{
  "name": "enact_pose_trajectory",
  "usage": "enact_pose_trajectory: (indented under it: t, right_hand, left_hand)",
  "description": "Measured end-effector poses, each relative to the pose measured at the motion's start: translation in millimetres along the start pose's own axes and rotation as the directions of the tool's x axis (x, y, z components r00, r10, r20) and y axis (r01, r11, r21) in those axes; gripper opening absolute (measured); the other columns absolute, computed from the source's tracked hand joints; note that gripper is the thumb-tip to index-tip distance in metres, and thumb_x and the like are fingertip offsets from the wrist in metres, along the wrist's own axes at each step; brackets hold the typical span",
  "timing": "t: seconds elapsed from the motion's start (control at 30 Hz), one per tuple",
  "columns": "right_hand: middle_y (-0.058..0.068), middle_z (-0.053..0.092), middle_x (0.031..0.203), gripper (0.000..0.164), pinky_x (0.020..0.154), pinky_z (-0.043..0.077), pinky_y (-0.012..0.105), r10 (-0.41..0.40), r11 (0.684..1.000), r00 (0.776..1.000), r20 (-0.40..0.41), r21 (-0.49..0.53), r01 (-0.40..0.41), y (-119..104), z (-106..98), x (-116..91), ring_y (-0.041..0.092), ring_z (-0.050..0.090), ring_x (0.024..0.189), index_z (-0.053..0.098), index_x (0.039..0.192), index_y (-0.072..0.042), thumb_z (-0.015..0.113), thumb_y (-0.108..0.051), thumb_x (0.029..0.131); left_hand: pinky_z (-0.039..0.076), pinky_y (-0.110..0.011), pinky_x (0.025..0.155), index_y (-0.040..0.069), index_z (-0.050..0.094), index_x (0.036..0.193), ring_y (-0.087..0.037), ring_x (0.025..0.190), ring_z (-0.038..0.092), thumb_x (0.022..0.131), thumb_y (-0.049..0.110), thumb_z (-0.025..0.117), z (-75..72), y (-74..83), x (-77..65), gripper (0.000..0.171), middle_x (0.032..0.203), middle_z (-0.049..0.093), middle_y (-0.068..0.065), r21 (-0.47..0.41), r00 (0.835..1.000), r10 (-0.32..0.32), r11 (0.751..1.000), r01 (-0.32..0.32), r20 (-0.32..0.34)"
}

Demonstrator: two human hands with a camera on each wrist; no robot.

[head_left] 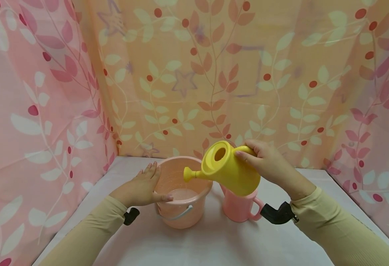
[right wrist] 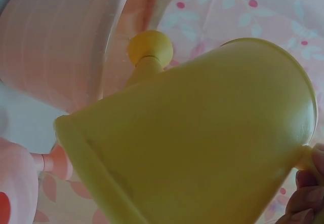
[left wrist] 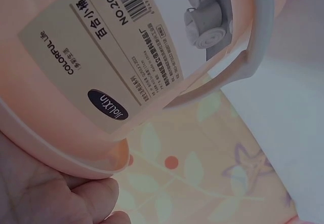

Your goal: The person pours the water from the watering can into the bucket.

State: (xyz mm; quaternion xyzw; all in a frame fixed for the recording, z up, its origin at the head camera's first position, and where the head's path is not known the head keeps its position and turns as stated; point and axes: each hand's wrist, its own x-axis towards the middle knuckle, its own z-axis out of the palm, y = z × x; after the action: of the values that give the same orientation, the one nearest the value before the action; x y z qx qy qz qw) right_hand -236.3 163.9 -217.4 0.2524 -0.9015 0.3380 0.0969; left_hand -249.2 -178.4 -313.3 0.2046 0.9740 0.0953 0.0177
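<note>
Yellow watering can (head_left: 235,177): held aloft, at two o'clock from the peach bucket (head_left: 184,218), tipped so its spout (head_left: 188,174) points to nine o'clock, above the bucket's mouth. Thin trickle seems to fall from it; faint, not certain. Pale patch in the bucket's bottom looks like liquid.

Right hand (head_left: 270,159): fingers curled round the can's rear handle (head_left: 245,149), thumb on top. Right wrist view agrees, though only some fingers show there, at four o'clock. Holding at the back, opposite the spout, probably gives leverage to set the tilt and keeps the hand out of the flow.

Left hand (head_left: 142,186): at the bucket's nine o'clock. Thumb spread wide from the fingers, which lie fairly straight along the rim toward ten; thumb reaches the rim near seven. Left wrist view: hand against the rim, below the printed label (left wrist: 91,57). Likely there to steady a light vessel. Bail handle (head_left: 181,213) hangs at the bucket's five to six o'clock, clear of the mouth.

Pink watering can (head_left: 237,208): on the white tabletop (head_left: 141,244), three to four o'clock from the bucket, partly hidden by the yellow one. Neither hand holds it; probably set aside, leaving the bucket's mouth free.
</note>
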Motion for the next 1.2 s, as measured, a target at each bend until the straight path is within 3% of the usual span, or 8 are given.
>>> enact_pose_trajectory:
  t: [1.2]
  right_hand:
    - [0.004, 0.047, 0.069, 0.027, 0.056, 0.042, 0.027, 0.009, 1.000, 1.000, 0.001, -0.008, -0.009, 0.4, -2.2, -0.7, 0.019, 0.046, 0.066, 0.055, 0.080, -0.008, 0.059, -0.033, 0.089]
  left_hand:
    - [0.012, -0.055, 0.108, -0.011, 0.015, 0.141, -0.041, 0.136, 0.006, 0.072, 0.077, 0.047, -0.5, 0.2, 0.4, 0.116, 0.147, 0.007, -0.029, 0.001, 1.000, 0.002, 1.000, -0.002, 0.002]
